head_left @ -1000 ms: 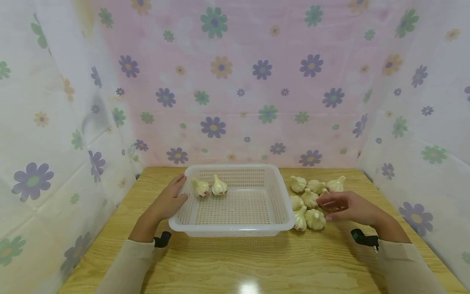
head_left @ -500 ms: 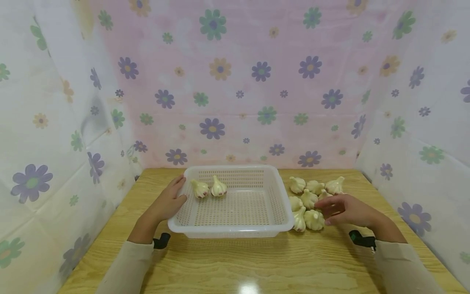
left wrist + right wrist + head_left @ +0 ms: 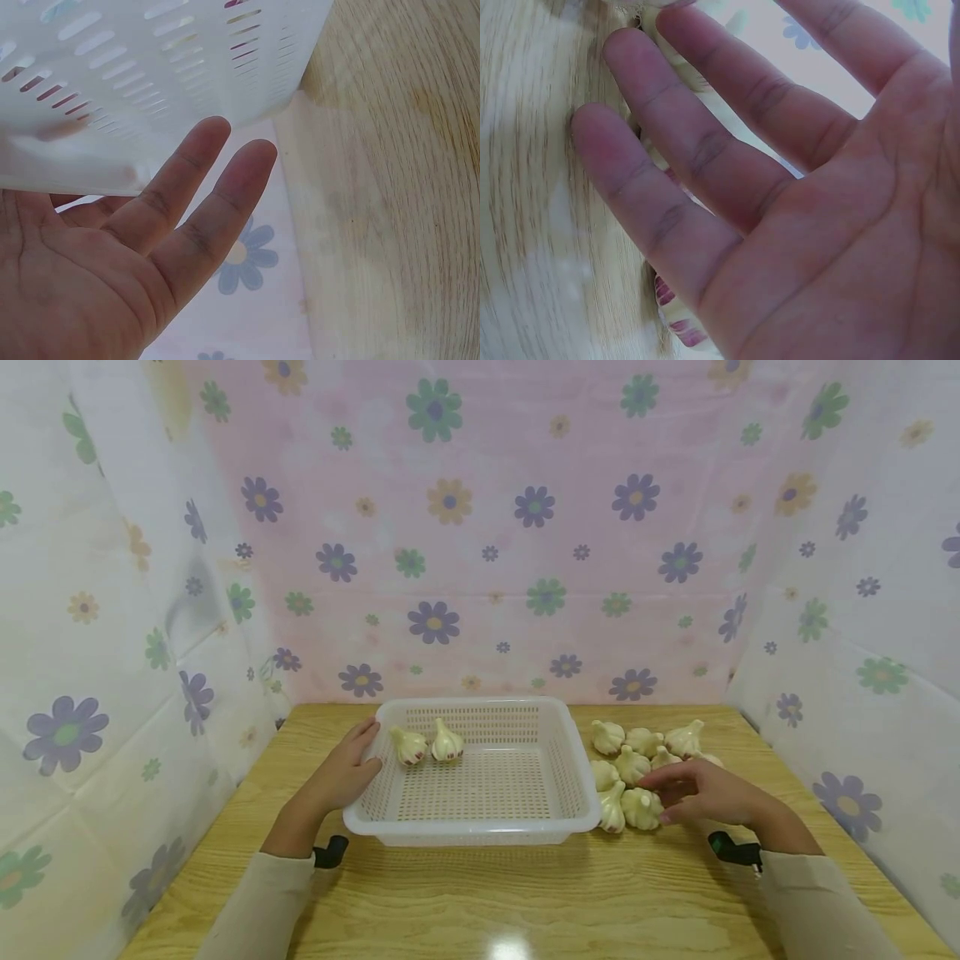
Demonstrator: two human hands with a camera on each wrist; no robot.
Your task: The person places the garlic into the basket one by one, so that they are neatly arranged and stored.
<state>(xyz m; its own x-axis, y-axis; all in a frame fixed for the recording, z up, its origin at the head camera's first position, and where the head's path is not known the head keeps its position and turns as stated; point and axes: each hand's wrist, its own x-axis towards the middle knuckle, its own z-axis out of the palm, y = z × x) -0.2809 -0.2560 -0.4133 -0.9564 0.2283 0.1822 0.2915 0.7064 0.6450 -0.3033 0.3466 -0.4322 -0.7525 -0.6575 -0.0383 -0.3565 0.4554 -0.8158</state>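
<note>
A white perforated plastic basket (image 3: 480, 827) stands on the wooden table with two garlic bulbs (image 3: 447, 743) at its back left. My left hand (image 3: 343, 774) holds the basket's left rim, the thumb over it; in the left wrist view two straight fingers (image 3: 225, 202) lie along the outside. To the right of the basket several garlic bulbs (image 3: 632, 765) form a cluster. Over its near right side is my right hand (image 3: 708, 792), index finger and thumb spread at a front garlic bulb (image 3: 640, 811). The right wrist view shows long, loosely stretched fingers (image 3: 712, 154) with nothing in the palm.
A flowered cloth (image 3: 495, 568) hangs behind the table and along both sides. The wooden tabletop (image 3: 465, 902) extends in front of the basket. Purple-streaked garlic (image 3: 682, 322) shows behind my right fingers in the right wrist view.
My right hand has moved a little left and nearer to the front garlic bulb, uncovering bulbs behind it. The left hand and the basket stay in place.
</note>
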